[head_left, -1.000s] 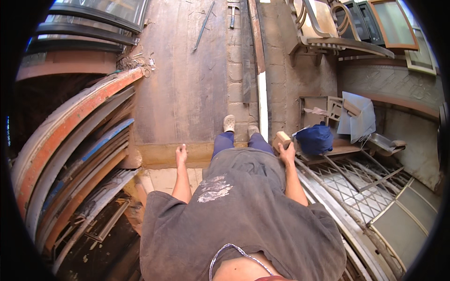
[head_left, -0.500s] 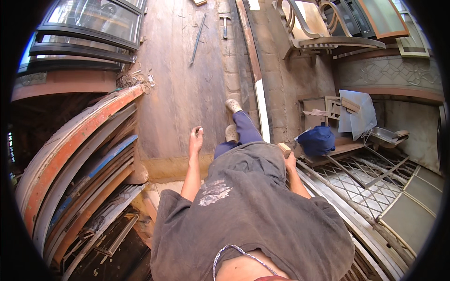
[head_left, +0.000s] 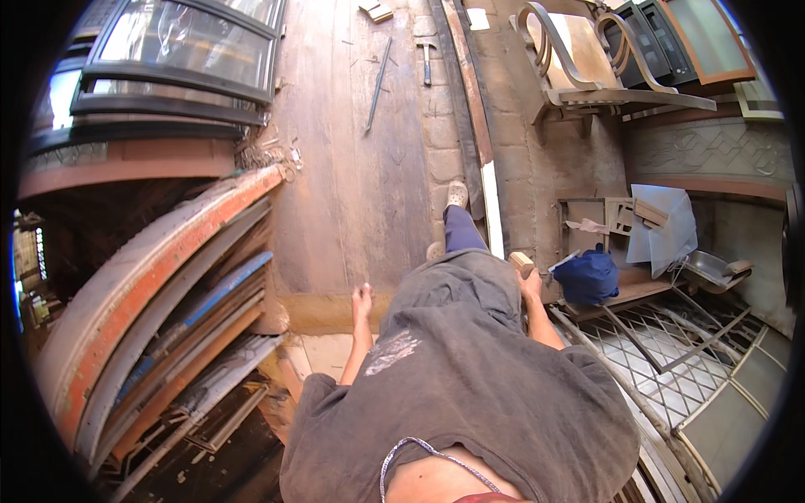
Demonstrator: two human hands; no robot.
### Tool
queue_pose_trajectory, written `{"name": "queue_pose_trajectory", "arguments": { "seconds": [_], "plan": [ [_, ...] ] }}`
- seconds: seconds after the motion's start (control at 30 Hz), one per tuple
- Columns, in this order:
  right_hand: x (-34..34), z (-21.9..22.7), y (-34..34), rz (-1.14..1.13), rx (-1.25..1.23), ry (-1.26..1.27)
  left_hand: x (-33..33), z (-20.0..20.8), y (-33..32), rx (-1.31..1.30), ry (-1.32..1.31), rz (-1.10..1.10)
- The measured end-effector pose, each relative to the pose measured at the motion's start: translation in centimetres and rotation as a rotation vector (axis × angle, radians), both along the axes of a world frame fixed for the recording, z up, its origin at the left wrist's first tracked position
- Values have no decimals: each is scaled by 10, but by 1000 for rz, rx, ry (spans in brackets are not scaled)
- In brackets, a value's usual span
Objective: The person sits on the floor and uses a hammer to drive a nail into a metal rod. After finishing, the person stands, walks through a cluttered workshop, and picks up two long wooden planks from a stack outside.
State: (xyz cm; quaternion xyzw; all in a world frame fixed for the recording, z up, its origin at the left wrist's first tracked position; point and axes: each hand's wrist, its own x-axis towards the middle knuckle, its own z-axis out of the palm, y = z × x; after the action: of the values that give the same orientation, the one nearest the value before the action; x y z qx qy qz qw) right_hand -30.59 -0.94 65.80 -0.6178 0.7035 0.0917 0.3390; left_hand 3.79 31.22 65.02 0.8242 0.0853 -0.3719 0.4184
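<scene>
**Carrying a wooden block (head_left: 522,264) in the right hand (head_left: 532,289), apparently mid-stride**

Head view, looking down: compared with half a second ago, the left hand (head_left: 362,300) has swung back from over the brown floorboards (head_left: 327,184), and the block shows more fully beyond the grey shirt (head_left: 503,369). One pale shoe (head_left: 457,194) is ahead, near the centre of the frame; the other is partly hidden. This suggests walking, with the block simply being carried.

The block lies right of centre, within the right hand's grip: thumb and fingers close around its near end, and the rest juts toward the upper left. The left fingers, left of centre, look loosely bent with nothing visible in them; I cannot tell whether their tips meet. A blue bag (head_left: 588,277) sits farther right, apart from the block.
</scene>
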Motion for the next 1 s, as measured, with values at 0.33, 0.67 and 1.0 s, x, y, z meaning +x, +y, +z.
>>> {"name": "queue_pose_trajectory", "arguments": {
  "seconds": [0.33,0.67,1.0],
  "plan": [
    [90,-14,-125,-220,-53,-195,88,-29,-112,233,35,-337],
    [156,-21,-235,-232,2,-134,198,133,-343,-289,-194,-179],
    [224,-29,-302,-335,37,-52,195,78,-265,354,40,-410]
  ]
}}
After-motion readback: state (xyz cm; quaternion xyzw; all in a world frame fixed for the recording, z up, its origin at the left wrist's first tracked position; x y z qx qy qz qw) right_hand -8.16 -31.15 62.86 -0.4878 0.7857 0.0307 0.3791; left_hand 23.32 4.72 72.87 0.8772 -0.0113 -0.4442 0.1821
